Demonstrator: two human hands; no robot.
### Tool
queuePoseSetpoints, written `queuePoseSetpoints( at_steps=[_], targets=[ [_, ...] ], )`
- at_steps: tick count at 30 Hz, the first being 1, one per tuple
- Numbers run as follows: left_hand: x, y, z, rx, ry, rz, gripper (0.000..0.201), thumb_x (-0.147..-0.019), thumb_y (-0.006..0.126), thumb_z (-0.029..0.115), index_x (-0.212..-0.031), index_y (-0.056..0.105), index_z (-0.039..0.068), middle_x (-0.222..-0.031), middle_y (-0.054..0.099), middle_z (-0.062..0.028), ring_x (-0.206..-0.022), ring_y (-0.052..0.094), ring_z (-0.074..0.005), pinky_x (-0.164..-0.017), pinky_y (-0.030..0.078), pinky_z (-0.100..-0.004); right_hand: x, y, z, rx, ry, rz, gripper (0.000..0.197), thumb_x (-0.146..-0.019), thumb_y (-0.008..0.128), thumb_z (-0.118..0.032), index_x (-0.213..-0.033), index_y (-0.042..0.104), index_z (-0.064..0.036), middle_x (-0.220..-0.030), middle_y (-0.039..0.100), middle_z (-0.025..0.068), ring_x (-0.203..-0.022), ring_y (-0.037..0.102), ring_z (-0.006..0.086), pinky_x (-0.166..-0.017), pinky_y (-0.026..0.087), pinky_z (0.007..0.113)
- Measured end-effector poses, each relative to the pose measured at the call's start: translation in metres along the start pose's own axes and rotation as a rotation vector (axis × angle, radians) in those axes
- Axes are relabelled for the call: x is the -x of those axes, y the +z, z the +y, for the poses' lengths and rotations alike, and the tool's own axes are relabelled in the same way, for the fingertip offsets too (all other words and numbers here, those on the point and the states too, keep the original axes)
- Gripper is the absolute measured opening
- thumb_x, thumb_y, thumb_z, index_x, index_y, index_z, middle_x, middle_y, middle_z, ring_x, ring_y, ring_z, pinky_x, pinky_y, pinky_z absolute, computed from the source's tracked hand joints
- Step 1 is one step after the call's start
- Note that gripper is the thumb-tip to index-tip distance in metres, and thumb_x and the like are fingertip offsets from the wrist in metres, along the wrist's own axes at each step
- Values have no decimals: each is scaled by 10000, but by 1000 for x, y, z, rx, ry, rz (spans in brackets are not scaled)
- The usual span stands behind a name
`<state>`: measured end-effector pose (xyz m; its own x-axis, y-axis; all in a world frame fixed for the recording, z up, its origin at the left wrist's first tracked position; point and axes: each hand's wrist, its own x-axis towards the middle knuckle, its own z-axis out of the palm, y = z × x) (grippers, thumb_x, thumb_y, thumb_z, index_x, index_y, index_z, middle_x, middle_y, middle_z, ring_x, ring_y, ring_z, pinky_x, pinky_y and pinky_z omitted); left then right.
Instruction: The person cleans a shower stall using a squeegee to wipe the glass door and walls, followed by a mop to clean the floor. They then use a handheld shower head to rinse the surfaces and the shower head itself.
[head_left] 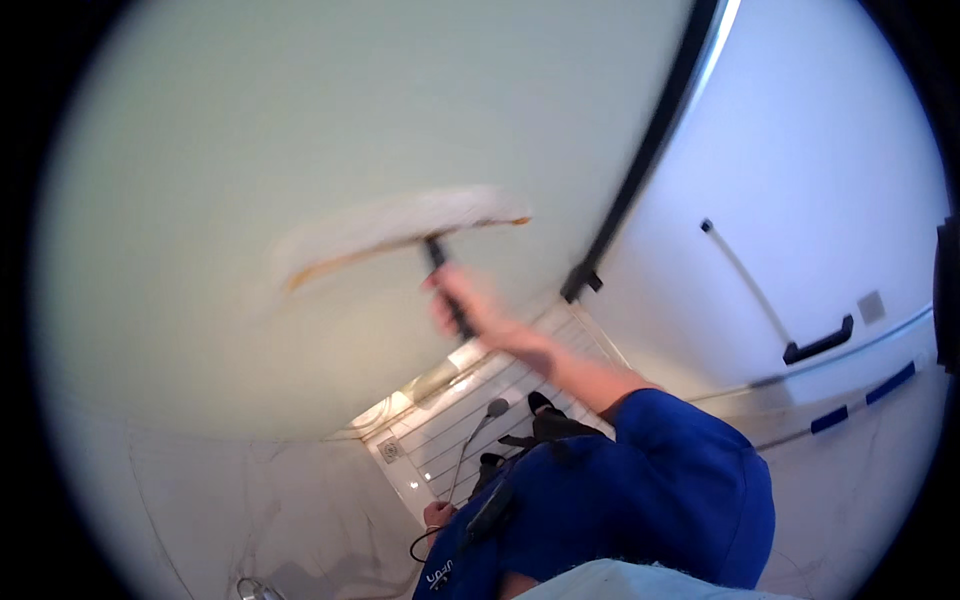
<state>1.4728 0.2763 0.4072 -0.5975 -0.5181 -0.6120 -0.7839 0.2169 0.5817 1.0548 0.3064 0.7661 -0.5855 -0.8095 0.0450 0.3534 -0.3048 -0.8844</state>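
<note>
My right hand (462,305) is closed around the black handle of a window washer (395,225). Its long white fleece head, with orange ends, lies across a pale greenish glass pane (300,120) and is blurred by motion. Low beside my body is my left hand (437,513), small in view and seemingly closed. A thin grey rod with a round dark grey head (497,407) runs down to it, the head hanging above the floor. My left fingers are only partly visible.
A black-edged frame bar (645,165) borders the pane. Right of it is a white door panel (800,130) with a long bar handle (748,285). Underfoot lies a slatted white floor (450,440) with a square drain (390,449). Marbled wall (270,510) stands lower left, near a chrome fitting (258,588).
</note>
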Motion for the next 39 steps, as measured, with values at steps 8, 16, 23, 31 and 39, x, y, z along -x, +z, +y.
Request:
queuePoseSetpoints(
  at_steps=[8,16,23,31,39],
  targets=[
    [22,-17,33,568,-419,80,211,-756,546,134,-852,592,-48,-755,626,-142,-582,611,-203,-520,494,-276,-36,-316,-61,-563,-165,789,291,-870,395,-364,-782,448,-91,-595,419,-27,-488,400,104,-468,334,247],
    [84,-9,55,363,-167,284,168,-770,563,110,-877,580,-18,-716,611,-88,-578,590,-157,-520,488,-261,-43,-117,170,-592,-152,541,309,-863,412,-391,-667,408,-152,-545,426,-16,-475,426,112,-435,371,256],
    [141,22,33,737,-506,500,150,-760,576,88,-864,577,-21,-715,619,-94,-595,593,-144,-508,485,-258,-17,258,217,-434,572,-516,232,-779,558,-222,-694,390,-86,-500,409,16,-381,418,119,-351,324,263],
    [172,60,-3,641,-519,271,173,-780,570,177,-807,591,8,-727,606,-85,-658,592,-164,-595,482,-303,-31,209,240,-315,604,-474,156,-694,606,-101,-666,458,-62,-507,444,21,-404,448,107,-366,341,261],
    [94,-11,-18,282,-459,-256,206,-759,574,191,-829,618,1,-729,622,-91,-639,586,-167,-599,478,-305,28,-162,181,-81,405,454,149,-706,587,-127,-618,497,-46,-506,471,53,-394,439,140,-381,369,272]
  ],
)
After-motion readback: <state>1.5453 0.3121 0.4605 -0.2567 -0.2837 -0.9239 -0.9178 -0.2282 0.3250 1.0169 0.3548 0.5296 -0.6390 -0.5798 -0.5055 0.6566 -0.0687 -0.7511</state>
